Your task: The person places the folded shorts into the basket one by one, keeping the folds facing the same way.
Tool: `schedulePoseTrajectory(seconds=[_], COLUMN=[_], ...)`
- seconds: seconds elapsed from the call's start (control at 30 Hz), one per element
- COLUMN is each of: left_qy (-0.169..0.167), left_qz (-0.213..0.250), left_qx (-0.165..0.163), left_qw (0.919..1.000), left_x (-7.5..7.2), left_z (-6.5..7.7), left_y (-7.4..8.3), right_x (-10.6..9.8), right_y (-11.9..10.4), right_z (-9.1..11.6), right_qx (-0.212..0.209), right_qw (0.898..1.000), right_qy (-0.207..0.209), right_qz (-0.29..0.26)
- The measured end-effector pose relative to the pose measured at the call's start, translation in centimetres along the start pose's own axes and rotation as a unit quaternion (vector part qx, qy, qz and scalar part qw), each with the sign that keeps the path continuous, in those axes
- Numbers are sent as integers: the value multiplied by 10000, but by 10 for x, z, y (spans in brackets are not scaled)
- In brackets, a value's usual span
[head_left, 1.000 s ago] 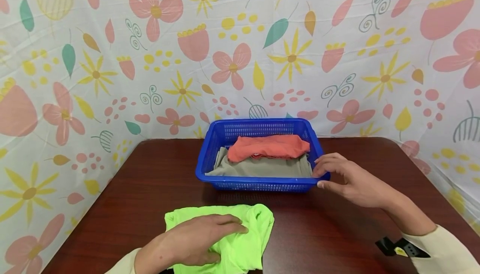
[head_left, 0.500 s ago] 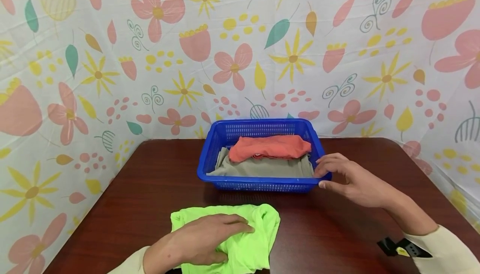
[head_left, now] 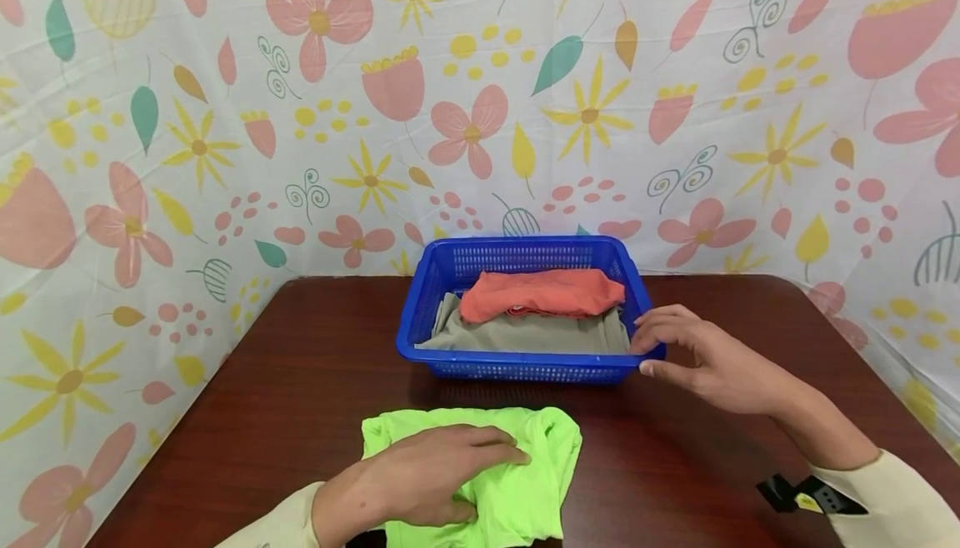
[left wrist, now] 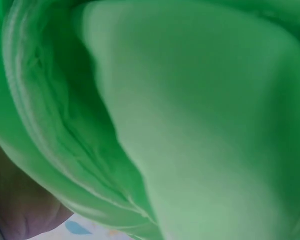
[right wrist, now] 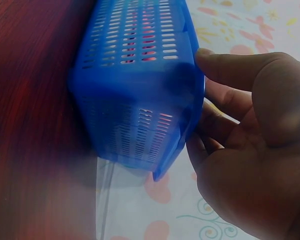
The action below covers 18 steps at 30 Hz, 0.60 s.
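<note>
A neon-green folded garment (head_left: pixel 525 481) lies near the front of the table. My left hand (head_left: pixel 427 477) rests on top of it, fingers stretched forward and slightly bent, thumb against the cloth. In the left wrist view, blurred green cloth (left wrist: pixel 200 125) with a stitched seam fills most of the picture; part of the hand (left wrist: pixel 20 200) shows at lower left. My right hand (head_left: pixel 712 361) grips the front right corner of the blue plastic basket (head_left: pixel 517 369). In the right wrist view, the thumb lies outside the basket rim (right wrist: pixel 190 115) and the fingers go behind it.
Inside the basket, a coral-red folded garment (head_left: pixel 540 294) lies on a grey one (head_left: pixel 525 336). The dark wooden table (head_left: pixel 300 398) stretches left and right of the basket. A flower-patterned sheet (head_left: pixel 465 115) hangs close behind and along both sides.
My left hand and the green garment have moved together to the right across the front of the table. The right hand keeps its grip on the basket, which stays in place.
</note>
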State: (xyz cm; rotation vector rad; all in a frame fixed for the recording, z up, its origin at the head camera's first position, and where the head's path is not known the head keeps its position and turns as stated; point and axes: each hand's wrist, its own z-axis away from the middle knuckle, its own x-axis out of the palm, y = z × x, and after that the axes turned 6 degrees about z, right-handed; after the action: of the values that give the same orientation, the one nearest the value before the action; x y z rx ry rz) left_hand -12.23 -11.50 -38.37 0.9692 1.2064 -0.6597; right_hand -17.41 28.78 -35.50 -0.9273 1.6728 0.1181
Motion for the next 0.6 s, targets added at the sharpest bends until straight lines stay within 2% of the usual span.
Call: schedulePoseTrajectory(seconds=[0.33,0.6], left_qy=[-317,-372], left_qz=[356,399], left_qx=[35,225], left_qw=[9989,9983], left_x=[-3,-2], left_z=[-19,-34], left_y=[2,5], right_x=[0,1], right_y=[-1,0], right_z=[0,1], right_qx=[-89,-181], right_qw=[9999,9998], right_qy=[62,117], right_qz=[-33,-57])
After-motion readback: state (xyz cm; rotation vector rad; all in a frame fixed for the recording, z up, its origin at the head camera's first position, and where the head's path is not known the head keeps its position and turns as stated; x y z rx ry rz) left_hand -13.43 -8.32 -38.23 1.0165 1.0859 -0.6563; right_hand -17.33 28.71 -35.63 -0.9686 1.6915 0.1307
